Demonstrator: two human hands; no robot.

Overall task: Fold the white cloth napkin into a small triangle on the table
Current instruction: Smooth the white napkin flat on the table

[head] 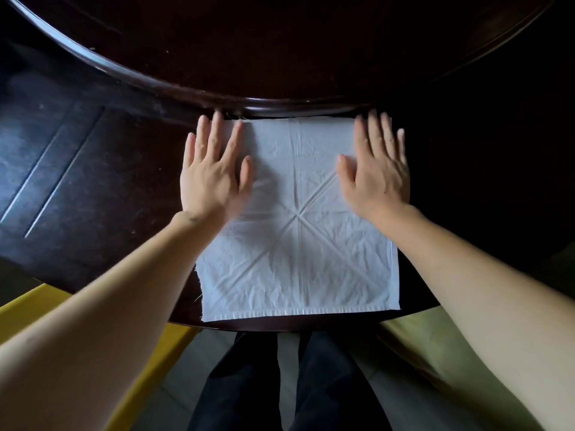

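The white napkin (298,219) lies unfolded at the near edge of the tabletop (93,188); the left hand (214,175) and right hand (378,172) press flat on it, fingers spread.

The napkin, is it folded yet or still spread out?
Spread out. The napkin lies as one flat square, old creases showing, left hand and right hand flat on it.

The white square cloth napkin (298,219) lies spread flat on the dark wooden table (93,181), its near edge along the table's near edge in front of you. Its far edge meets the raised round wooden turntable (280,57) behind it. Your left hand (214,175) rests flat on the napkin's far left corner, your right hand (378,172) on its far right corner.
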